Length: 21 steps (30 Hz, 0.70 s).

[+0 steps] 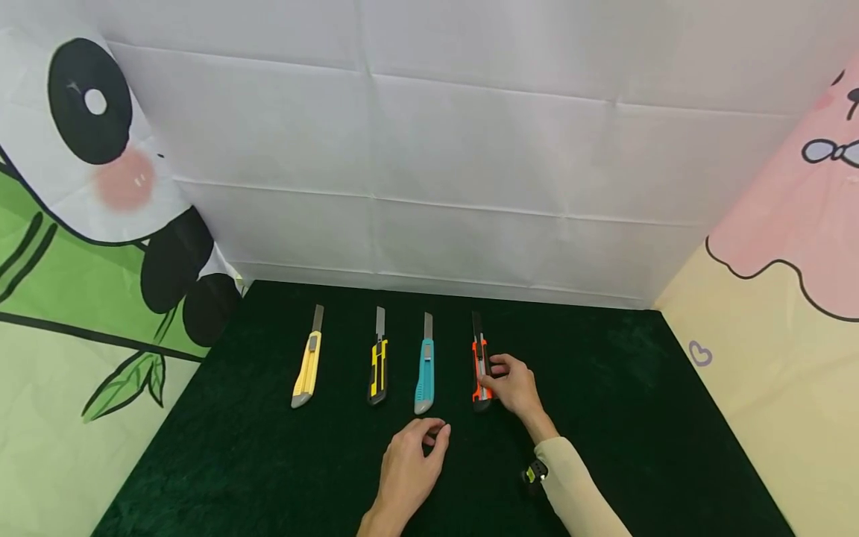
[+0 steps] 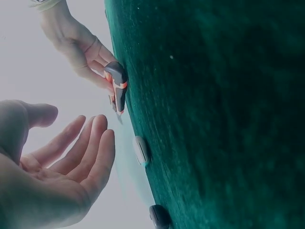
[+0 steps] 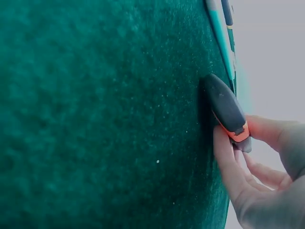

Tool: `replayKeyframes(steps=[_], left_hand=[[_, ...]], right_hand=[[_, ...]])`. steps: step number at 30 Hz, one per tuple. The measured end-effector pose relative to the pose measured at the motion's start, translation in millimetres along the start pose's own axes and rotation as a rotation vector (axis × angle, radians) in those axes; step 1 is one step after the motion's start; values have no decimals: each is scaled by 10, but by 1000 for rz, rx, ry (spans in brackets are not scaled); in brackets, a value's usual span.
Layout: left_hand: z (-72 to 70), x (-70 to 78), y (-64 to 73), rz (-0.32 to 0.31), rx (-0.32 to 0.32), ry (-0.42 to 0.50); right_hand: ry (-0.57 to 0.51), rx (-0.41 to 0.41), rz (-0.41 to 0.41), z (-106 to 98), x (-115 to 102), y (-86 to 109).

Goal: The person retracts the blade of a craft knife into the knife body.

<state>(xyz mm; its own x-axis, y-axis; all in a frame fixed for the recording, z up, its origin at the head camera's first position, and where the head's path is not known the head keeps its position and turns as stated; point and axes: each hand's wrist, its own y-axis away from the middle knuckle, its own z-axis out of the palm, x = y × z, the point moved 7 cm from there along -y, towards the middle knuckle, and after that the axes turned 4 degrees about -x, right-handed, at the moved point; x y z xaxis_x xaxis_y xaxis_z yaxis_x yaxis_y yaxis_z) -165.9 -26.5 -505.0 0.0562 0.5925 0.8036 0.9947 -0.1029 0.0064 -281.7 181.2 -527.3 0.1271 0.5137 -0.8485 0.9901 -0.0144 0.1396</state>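
Note:
Four knives would be a row; several utility knives lie side by side on the dark green cloth, blades pointing away. My right hand (image 1: 515, 384) pinches the orange-and-black utility knife (image 1: 481, 369) between thumb and fingers; the right wrist view shows its black end (image 3: 224, 102) close over the cloth. My left hand (image 1: 411, 459) holds nothing, fingers loosely bent, just below the teal utility knife (image 1: 424, 377). In the left wrist view that hand's fingers (image 2: 90, 162) are apart from the thumb. Further left lie a yellow-and-black utility knife (image 1: 378, 369) and a pale yellow one (image 1: 308, 365).
Green cloth (image 1: 268, 462) covers the table. A white sheet (image 1: 456, 171) hangs behind it. Printed cloths stand at both sides, a panda (image 1: 127, 201) on the left and a pink figure (image 1: 798, 224) on the right. A small dark device (image 1: 535, 473) sits at my right wrist.

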Motion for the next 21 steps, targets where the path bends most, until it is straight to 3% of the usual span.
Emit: replayKeyframes(steps=[11,21], left_hand=[[45,20,-20,5,-15,94],[79,50,-65,14,10,164]], right_hand=[[-7,25,-54,-111,-41,182],[-40,18,-90,-148,-91,356]])
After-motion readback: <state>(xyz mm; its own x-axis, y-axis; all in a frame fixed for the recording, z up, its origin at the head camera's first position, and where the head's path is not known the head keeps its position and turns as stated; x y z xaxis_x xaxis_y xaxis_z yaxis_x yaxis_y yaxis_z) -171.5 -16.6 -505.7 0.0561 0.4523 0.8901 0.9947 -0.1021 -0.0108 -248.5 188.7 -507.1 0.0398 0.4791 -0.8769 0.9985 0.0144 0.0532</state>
